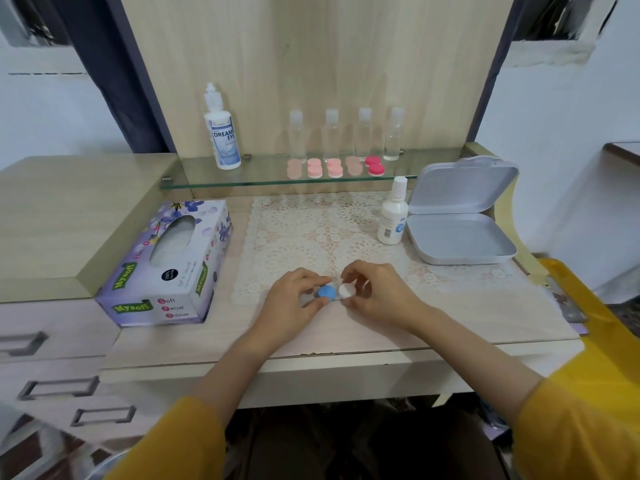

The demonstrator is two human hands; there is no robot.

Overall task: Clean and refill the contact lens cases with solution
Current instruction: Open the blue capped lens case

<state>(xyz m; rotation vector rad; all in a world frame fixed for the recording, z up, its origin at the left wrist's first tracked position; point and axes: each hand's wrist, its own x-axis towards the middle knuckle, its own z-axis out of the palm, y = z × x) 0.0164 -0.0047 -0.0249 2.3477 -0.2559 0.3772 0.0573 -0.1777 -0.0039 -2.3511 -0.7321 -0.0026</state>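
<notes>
A contact lens case with a blue cap (327, 292) and a white cap (345, 291) sits at the near edge of the lace mat (322, 230). My left hand (292, 299) pinches the blue-capped side. My right hand (375, 292) grips the white cap with its fingertips. A small white solution bottle (393, 216) stands on the right of the mat. A larger solution bottle (221, 133) stands on the glass shelf (263, 176), along with several pink lens cases (334, 168).
A purple tissue box (169, 261) lies to the left of the mat. An open grey plastic box (460, 216) sits at the right. Several clear small bottles (346, 133) line the back of the shelf. Drawers (59, 386) are at the lower left.
</notes>
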